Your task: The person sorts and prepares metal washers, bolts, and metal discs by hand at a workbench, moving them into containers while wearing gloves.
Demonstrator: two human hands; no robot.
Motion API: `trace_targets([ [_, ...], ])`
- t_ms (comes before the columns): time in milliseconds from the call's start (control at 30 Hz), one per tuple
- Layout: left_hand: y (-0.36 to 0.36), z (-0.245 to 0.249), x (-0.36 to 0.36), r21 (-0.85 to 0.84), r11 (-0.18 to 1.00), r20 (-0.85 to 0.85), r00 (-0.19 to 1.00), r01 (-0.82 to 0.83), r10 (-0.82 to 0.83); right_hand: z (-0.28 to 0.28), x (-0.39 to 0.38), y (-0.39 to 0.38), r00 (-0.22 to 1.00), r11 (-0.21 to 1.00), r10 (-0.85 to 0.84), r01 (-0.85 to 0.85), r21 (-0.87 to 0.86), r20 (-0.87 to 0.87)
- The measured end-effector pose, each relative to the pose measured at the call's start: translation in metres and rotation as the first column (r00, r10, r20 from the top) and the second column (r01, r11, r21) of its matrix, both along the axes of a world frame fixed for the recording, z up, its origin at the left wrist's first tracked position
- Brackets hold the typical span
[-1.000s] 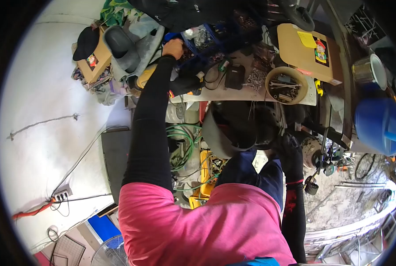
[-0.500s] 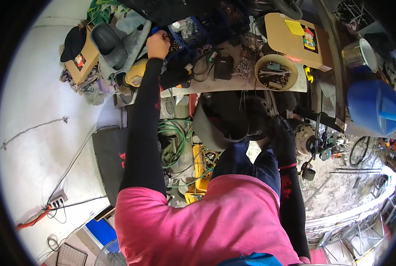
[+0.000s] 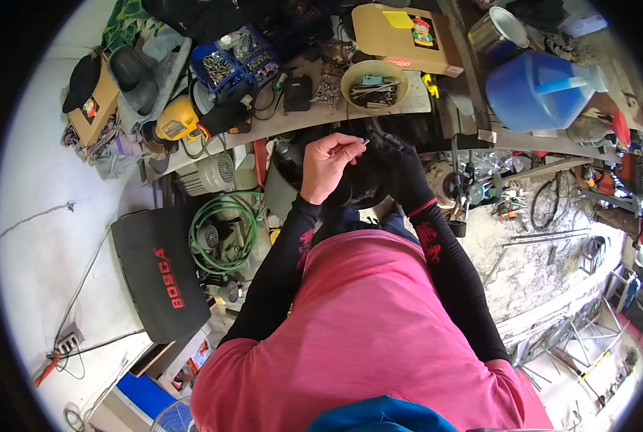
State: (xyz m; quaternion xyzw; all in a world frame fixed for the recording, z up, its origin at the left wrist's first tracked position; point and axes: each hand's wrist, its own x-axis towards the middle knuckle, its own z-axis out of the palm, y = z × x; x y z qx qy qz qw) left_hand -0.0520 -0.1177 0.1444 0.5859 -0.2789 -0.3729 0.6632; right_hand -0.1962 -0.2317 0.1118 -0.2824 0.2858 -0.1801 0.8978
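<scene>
My bare left hand is closed in a pinch, with a small light metal piece between thumb and finger; its exact kind is too small to tell. Close beside it on the right, my right hand wears a black glove. Its fingers look curled round something dark that I cannot make out. Beneath both hands, above my legs, is a dark curved shell, partly covered by the left hand. Blue bins of small metal fasteners stand on the bench at the upper left.
On the bench are a round tub of tools, a cardboard box and a yellow power tool. A blue jug stands to the right. Below lie a green hose and a black case.
My left hand has come back from the blue bins to beside my gloved right hand, with a small metal piece in its pinch. The view has shifted, showing more of the right side.
</scene>
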Motion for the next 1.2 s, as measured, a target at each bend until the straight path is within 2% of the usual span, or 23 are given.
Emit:
trace_targets([
  [133, -0.008, 0.002, -0.012, 0.059, 0.998, 0.111, 0.994, 0.011, -0.018, 0.009, -0.014, -0.002, 1.0, 0.997, 0.016, -0.015, -0.082, 0.015],
  [167, -0.009, 0.004, -0.015, 0.055, 0.998, 0.117, 0.993, 0.008, -0.015, 0.005, -0.017, -0.002, 1.0, 0.913, -0.013, 0.001, -0.408, -0.026],
  [233, -0.01, 0.007, -0.022, 0.116, 0.993, 0.208, 0.978, 0.0, -0.024, 0.007, -0.023, -0.001, 0.998, 0.724, -0.05, 0.005, -0.689, -0.045],
  [267, -0.011, 0.006, -0.027, 0.079, 0.997, 0.305, 0.952, -0.025, 0.0, 0.008, -0.025, -0.002, 0.996, 0.892, -0.076, 0.051, -0.449, -0.038],
  [300, -0.013, 0.008, -0.032, 0.031, 0.997, 0.431, 0.901, -0.07, 0.05, 0.01, -0.025, -0.001, 0.995, 0.982, -0.094, 0.086, -0.166, -0.039],
  [367, -0.015, 0.014, -0.039, -0.047, 0.992, 0.603, 0.789, -0.116, 0.121, 0.004, -0.03, -0.002, 0.995, 0.982, -0.094, 0.086, -0.168, -0.044],
  [433, -0.016, 0.012, -0.047, -0.085, 0.984, 0.658, 0.733, -0.157, 0.174, 0.003, -0.033, -0.002, 0.994, 0.982, -0.098, 0.087, -0.168, -0.056],
  [500, -0.018, 0.012, -0.054, -0.013, 0.984, 0.506, 0.847, -0.18, 0.161, 0.003, -0.036, -0.002, 0.989, 0.954, -0.147, 0.136, -0.266, -0.02],
  [567, -0.019, 0.011, -0.056, 0.011, 0.983, 0.451, 0.878, -0.183, 0.159, -0.002, -0.038, -0.005, 0.992, 0.97, -0.125, 0.128, -0.206, 0.027],
  [700, -0.019, 0.012, -0.053, 0.065, 0.986, 0.451, 0.886, -0.153, 0.107, -0.007, -0.038, -0.014, 0.998, 0.964, -0.059, 0.063, -0.26, 0.023],
  [767, -0.02, 0.016, -0.056, -0.037, 0.992, 0.598, 0.793, -0.122, 0.119, -0.008, -0.039, -0.017, 0.999, 0.963, -0.017, 0.024, -0.27, 0.028],
  [800, -0.019, 0.014, -0.056, -0.003, 0.995, 0.676, 0.733, -0.097, 0.074, -0.007, -0.041, -0.019, 0.999, 0.647, 0.004, -0.039, -0.762, -0.048],
  [833, -0.018, 0.009, -0.055, -0.002, 0.996, 0.68, 0.73, -0.094, 0.07, -0.006, -0.042, -0.02, 0.992, 0.112, -0.025, -0.12, -0.986, -0.123],
  [867, -0.018, 0.004, -0.055, -0.039, 0.996, 0.71, 0.698, -0.085, 0.087, -0.012, -0.045, -0.022, 0.993, 0.115, -0.03, -0.114, -0.987, -0.118],
  [900, -0.017, 0.003, -0.055, -0.075, 0.995, 0.738, 0.667, -0.071, 0.103, -0.016, -0.047, -0.023, 0.984, 0.343, 0.051, -0.177, -0.923, -0.169],
  [967, -0.014, 0.001, -0.056, -0.06, 0.997, 0.736, 0.673, -0.04, 0.071, -0.024, -0.052, -0.024, 0.972, 0.549, 0.134, -0.234, -0.803, -0.191],
  [1033, -0.013, 0.0, -0.059, -0.092, 0.996, 0.749, 0.658, -0.011, 0.077, -0.01, -0.056, -0.02, 0.965, 0.606, 0.231, -0.239, -0.758, -0.12],
  [1067, -0.013, -0.001, -0.059, -0.091, 0.996, 0.753, 0.655, -0.002, 0.07, -0.013, -0.057, -0.021, 0.968, 0.609, 0.222, -0.229, -0.759, -0.114],
  [1133, -0.013, 0.0, -0.06, -0.054, 0.999, 0.747, 0.664, 0.007, 0.035, -0.02, -0.059, -0.021, 0.966, 0.257, 0.195, -0.216, -0.942, -0.168],
  [1167, -0.015, -0.002, -0.061, -0.05, 0.999, 0.751, 0.659, 0.008, 0.033, -0.023, -0.062, -0.021, 0.967, 0.26, 0.194, -0.21, -0.942, -0.162],
  [1200, -0.016, -0.002, -0.061, -0.075, 0.997, 0.797, 0.602, 0.004, 0.058, -0.019, -0.063, -0.018, 0.972, 0.19, 0.14, -0.215, -0.958, -0.19],
])
